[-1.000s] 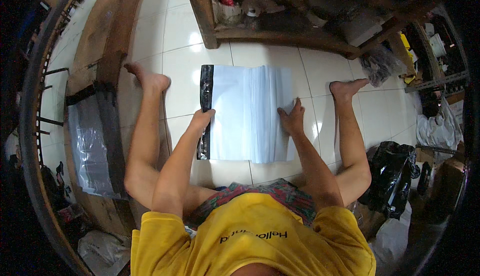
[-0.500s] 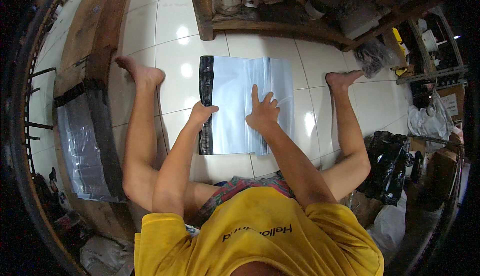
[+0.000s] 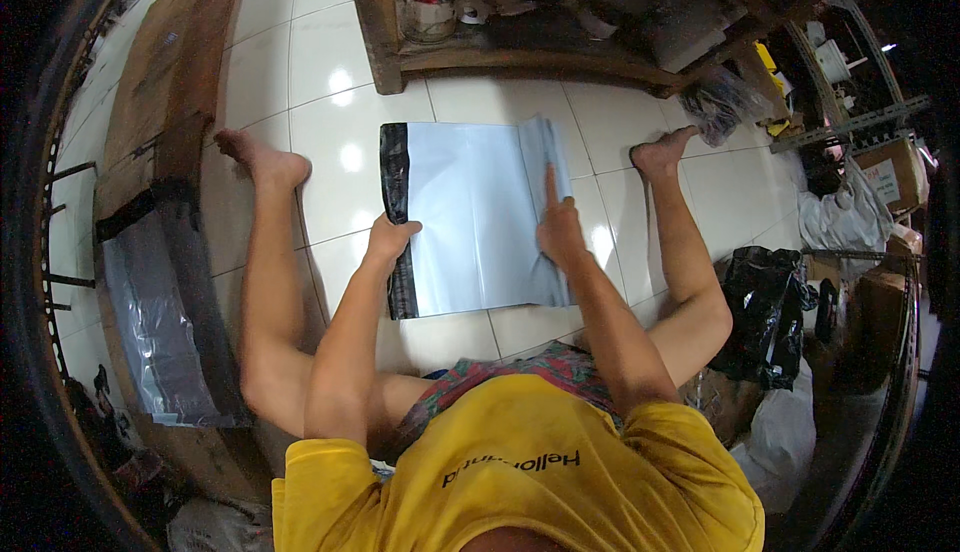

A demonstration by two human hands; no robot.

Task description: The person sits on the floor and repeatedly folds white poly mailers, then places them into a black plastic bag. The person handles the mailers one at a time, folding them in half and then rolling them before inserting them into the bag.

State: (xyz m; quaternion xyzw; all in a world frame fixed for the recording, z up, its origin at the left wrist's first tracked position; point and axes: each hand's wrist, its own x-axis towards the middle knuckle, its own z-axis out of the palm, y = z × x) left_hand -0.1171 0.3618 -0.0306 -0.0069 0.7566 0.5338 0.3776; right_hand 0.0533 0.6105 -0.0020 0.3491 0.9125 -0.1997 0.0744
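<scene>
Pale grey-blue plastic mailing bags (image 3: 465, 227), apparently stacked, lie on the floor between my legs, with a black strip (image 3: 399, 282) along the left edge. My left hand (image 3: 390, 239) is closed on that edge, its thumb on top of the strip and its other fingers hidden. Near the right edge, my right hand (image 3: 562, 227) presses on the plastic. Its index finger points away along a raised ripple; the other fingers are bent and slightly blurred. How many bags there are I cannot tell.
A wooden shelf (image 3: 530, 67) stands at the far side, a metal rack (image 3: 850, 127) at far right. By my right knee hangs a black plastic bag (image 3: 765, 312). Long cardboard (image 3: 165, 92) and a clear-fronted plastic packet (image 3: 160, 317) lie at left. My legs flank the mailing bags.
My right hand has slid right across the plastic, and the ripple has shifted toward the right edge, leaving the middle smoother. My left hand keeps its hold. The whole view has shifted slightly.
</scene>
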